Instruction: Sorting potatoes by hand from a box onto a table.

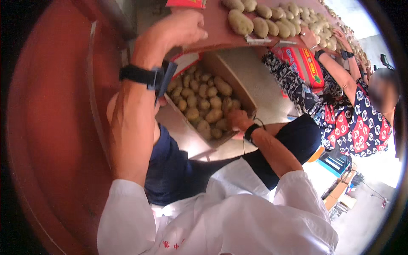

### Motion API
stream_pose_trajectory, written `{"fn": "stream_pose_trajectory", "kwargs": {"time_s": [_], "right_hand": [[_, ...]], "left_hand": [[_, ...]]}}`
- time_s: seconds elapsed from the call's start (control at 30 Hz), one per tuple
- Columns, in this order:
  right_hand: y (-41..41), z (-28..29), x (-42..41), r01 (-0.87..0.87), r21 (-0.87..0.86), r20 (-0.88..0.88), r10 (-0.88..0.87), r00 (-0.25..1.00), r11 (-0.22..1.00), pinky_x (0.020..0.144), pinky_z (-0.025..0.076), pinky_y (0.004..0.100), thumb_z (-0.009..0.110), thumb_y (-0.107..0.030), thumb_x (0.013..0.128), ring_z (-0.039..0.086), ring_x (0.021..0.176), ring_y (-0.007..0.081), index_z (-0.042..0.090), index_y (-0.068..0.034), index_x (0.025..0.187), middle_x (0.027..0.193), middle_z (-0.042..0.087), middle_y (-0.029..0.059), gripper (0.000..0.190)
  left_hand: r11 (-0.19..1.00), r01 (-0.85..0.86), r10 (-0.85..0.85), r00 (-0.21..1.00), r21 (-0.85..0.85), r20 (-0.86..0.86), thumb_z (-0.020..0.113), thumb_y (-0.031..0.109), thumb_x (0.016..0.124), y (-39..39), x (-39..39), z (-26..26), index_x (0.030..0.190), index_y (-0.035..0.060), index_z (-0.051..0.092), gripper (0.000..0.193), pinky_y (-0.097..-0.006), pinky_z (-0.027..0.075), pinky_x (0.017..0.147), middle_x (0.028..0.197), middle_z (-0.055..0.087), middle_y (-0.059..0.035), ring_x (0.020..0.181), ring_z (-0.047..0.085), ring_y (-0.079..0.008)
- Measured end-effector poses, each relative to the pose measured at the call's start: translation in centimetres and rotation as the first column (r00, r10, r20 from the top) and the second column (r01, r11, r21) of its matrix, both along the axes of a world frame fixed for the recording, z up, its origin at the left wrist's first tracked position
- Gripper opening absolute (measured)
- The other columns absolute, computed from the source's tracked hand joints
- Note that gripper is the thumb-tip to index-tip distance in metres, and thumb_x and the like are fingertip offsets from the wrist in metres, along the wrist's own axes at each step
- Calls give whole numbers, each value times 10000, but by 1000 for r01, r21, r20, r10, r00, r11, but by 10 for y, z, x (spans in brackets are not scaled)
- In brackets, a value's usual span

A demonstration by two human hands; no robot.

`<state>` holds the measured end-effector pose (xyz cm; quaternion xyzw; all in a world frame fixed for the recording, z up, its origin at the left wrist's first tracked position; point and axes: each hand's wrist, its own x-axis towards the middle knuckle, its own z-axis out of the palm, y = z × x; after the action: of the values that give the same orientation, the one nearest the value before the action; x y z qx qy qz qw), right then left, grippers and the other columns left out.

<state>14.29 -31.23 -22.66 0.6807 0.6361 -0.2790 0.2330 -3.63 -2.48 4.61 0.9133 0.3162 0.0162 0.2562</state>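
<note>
Potatoes (204, 98) fill an open cardboard box (236, 73) between the knees of the person wearing the camera. My right hand (237, 120) reaches into the box's near right corner, touching potatoes; whether it grips one cannot be made out. Above the box, my left hand (183, 27) is over the edge of a red table (213, 28), its fingers curled and partly hidden by the hand itself. No held thing shows in it. Larger potatoes (240, 23) lie in rows on the table to its right. A dark band with a device is on each wrist.
A person (353, 118) in a patterned top sits at the right, both hands among the table's potatoes. A red printed carton (299, 67) stands under the table edge. A red packet (186, 3) lies near my left hand. A blue case (333, 162) rests at the lower right.
</note>
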Motion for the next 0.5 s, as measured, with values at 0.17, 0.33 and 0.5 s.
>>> {"fn": "stream_pose_trajectory", "kwargs": {"time_s": [0.17,0.33,0.5], "right_hand": [[10,22,-11,-109,-43,-23,108,994,993,852,587,451,738,-290,762,721,1064,333,742,-68,1123,1069,739,210,424],[27,60,-6,-9,-76,-85,2,996,997,859,579,431,765,-302,744,717,1053,333,717,-63,1150,1040,740,216,473],[56,135,3,236,186,-391,-148,908,954,876,547,421,845,-324,709,703,1017,361,665,-17,1207,1047,729,211,613]], "left_hand": [[997,-75,75,997,11,18,716,271,928,-8,-10,4,1261,-37,635,461,-435,556,892,1140,721,-246,1016,713,-350],[988,-140,139,990,-71,-18,718,276,930,-13,-8,11,1300,-41,620,497,-436,549,918,1164,714,-254,1070,702,-358],[988,-146,145,989,-54,-23,714,278,932,-13,-13,12,1313,-33,617,502,-443,541,943,1184,708,-253,1091,695,-376]]}}
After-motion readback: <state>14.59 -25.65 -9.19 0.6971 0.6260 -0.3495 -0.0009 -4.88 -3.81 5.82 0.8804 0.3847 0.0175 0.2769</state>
